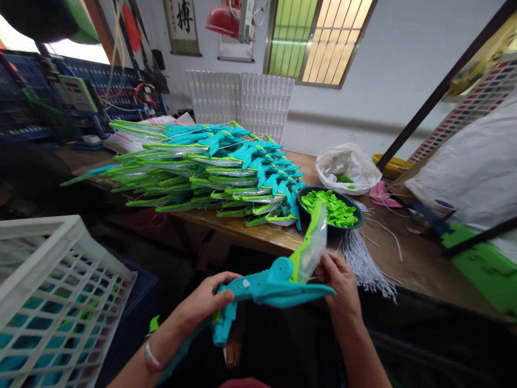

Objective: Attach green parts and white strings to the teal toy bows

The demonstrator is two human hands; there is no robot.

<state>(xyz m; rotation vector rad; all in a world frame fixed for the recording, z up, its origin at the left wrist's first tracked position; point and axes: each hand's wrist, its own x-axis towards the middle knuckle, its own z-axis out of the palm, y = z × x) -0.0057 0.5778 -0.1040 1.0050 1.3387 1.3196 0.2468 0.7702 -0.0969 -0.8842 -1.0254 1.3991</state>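
A turquoise plastic toy (262,288) with a jointed body is in front of me, tilted, over the dark space below the table edge. My left hand (216,296) is closed around its near end, thumb on top. From its round joint a green-edged clear plastic wing (313,248) stands up to the right. My right hand (338,272) pinches at the lower right edge of this wing. A bit of thin white cord shows by those fingertips, but whether they grip it is hidden. Just beyond the wing sits a dark bowl (361,216) of small green plastic parts (333,207).
Similar turquoise and green toys (226,172) are stacked on the wooden table (242,231). A bundle of white cords (365,267) hangs over the edge. Behind stands an open plastic bag (347,164). At left is a white crate (81,258); at right, a green box (480,269).
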